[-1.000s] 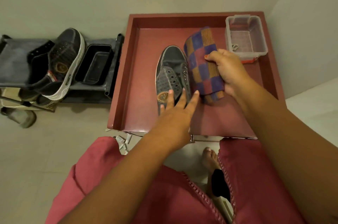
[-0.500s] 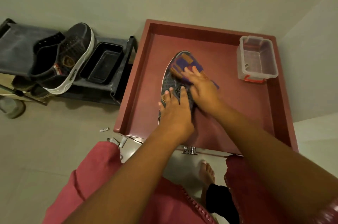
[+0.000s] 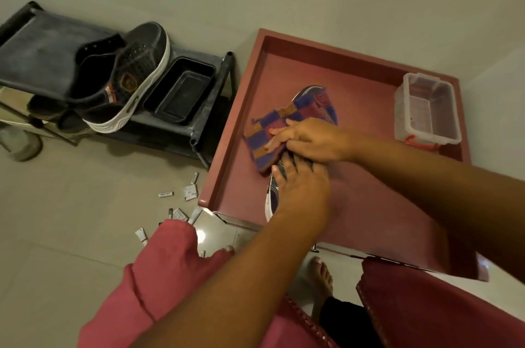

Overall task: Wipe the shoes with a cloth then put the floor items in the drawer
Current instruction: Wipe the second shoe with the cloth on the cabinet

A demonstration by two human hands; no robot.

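A dark grey shoe (image 3: 272, 195) lies in the open red drawer (image 3: 235, 126), mostly covered. A blue, purple and orange checked cloth (image 3: 309, 104) is draped over its front half. My right hand (image 3: 311, 139) presses the cloth onto the shoe with its fingers laid flat, pointing left. Just below it, my left hand (image 3: 302, 191) rests on the shoe's rear part, fingers spread over the laces. The second shoe (image 3: 125, 80), dark with a white sole, leans on the rack to the left. Several small white tubes and packets (image 3: 190, 191) lie scattered on the floor by the drawer's near left corner.
A clear plastic bin (image 3: 429, 112) with a red latch stands in the drawer's far right corner. A black tray (image 3: 181, 89) sits on the dark shoe rack (image 3: 37, 49) beside the drawer. My knees and bare feet are in front of the drawer.
My right hand brought the cloth down onto the shoe and slid it left across the top. My left hand settled on the shoe's rear. The camera tilted, showing more floor.
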